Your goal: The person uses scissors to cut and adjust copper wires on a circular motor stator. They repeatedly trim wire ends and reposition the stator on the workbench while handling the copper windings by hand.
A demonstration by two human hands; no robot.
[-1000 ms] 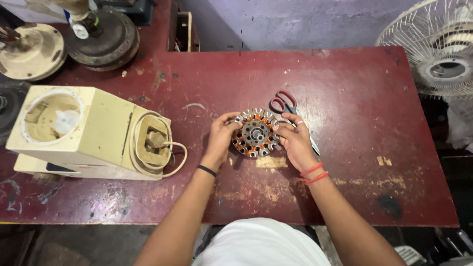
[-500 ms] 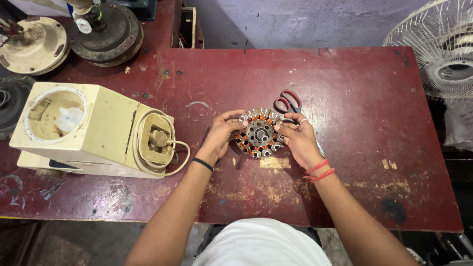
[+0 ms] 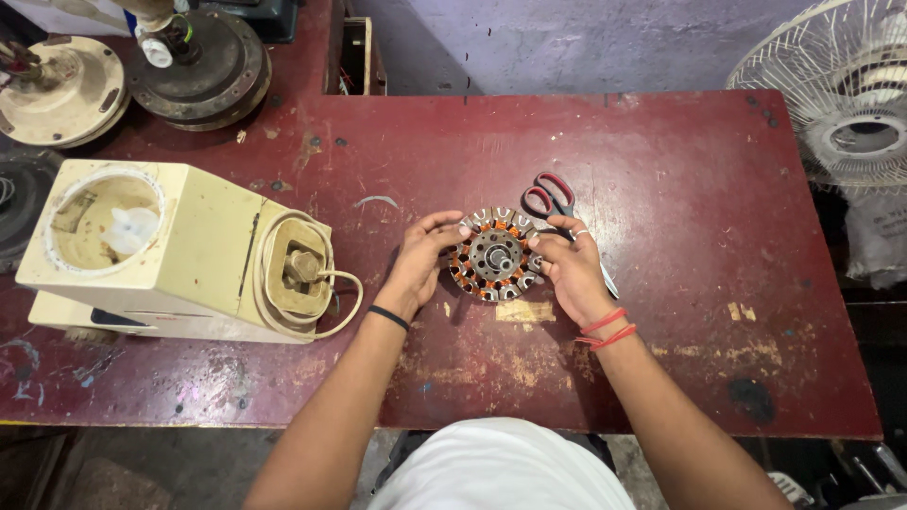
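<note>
Motor core (image 3: 495, 255) at worktop (image 3: 661, 189) centre, gripped at nine o'clock by left hand (image 3: 420, 260), at three by right hand (image 3: 565, 264). Probably heavy, stiff; best held by steel rim, sparing fragile copper windings.

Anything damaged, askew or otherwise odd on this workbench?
The cream appliance housing lies tipped on its side, its cord looped loosely. The red tabletop is scratched, with paint worn off. Both hands hold the wound stator, which looks intact.
</note>
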